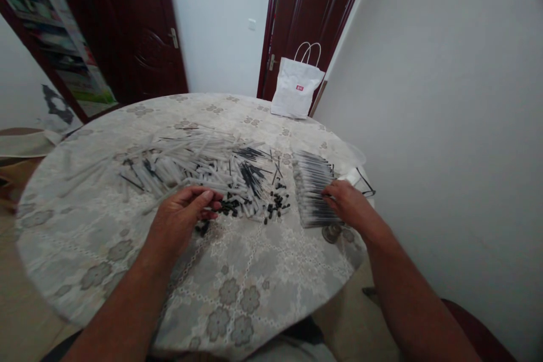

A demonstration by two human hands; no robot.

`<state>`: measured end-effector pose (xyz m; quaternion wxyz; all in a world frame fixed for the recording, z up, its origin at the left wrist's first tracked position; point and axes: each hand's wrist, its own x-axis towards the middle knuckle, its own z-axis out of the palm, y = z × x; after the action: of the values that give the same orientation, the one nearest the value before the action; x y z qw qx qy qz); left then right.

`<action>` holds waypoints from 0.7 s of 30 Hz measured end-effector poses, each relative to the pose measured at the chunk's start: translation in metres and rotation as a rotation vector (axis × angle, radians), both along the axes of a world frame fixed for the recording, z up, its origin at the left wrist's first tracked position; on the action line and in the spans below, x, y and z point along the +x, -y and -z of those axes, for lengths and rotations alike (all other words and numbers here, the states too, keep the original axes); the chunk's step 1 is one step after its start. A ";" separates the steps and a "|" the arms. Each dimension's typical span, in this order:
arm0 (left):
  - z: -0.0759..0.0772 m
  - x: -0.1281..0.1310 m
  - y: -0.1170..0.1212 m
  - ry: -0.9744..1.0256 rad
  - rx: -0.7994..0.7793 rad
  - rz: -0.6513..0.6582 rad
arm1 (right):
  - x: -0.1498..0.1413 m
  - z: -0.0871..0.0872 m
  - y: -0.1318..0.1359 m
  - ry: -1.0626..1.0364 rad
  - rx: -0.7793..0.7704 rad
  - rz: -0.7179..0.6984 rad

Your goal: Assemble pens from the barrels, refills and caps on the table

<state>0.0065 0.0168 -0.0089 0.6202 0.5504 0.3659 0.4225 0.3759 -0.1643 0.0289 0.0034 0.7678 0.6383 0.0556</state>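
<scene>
My left hand [186, 212] hovers at the near edge of a loose heap of clear plastic pen barrels [169, 167], its thumb and fingers pinched together. Whatever it may hold is too small to make out. Small black pen caps or plugs [231, 206] lie just beyond its fingertips, with more black pieces [275, 203] to the right. Dark, thin refills [253, 178] lie in a bunch within the heap. On the right, my right hand [339, 197] has its fingers closed on the end of a pen at a neat row of pens [311, 189] laid side by side.
A patterned cloth covers the round table [241, 277]. Beside the row sits a small round greyish object [331, 233]. Glasses-like dark frames [367, 182] lie near the right edge. A white paper bag [297, 90] stands at the back, before a door [311, 5].
</scene>
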 end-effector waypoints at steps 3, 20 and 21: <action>0.001 -0.002 -0.003 0.008 -0.006 -0.036 | 0.000 0.008 0.001 0.017 -0.023 0.044; -0.004 -0.003 -0.001 0.054 -0.018 -0.148 | -0.116 -0.009 -0.068 -0.112 -0.068 -0.185; -0.004 -0.004 -0.001 0.059 -0.017 -0.146 | -0.124 -0.006 -0.078 -0.095 -0.080 -0.180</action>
<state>0.0028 0.0174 -0.0052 0.6031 0.5043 0.3902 0.4793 0.2517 -0.0866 0.0345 -0.0012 0.7085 0.7057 -0.0061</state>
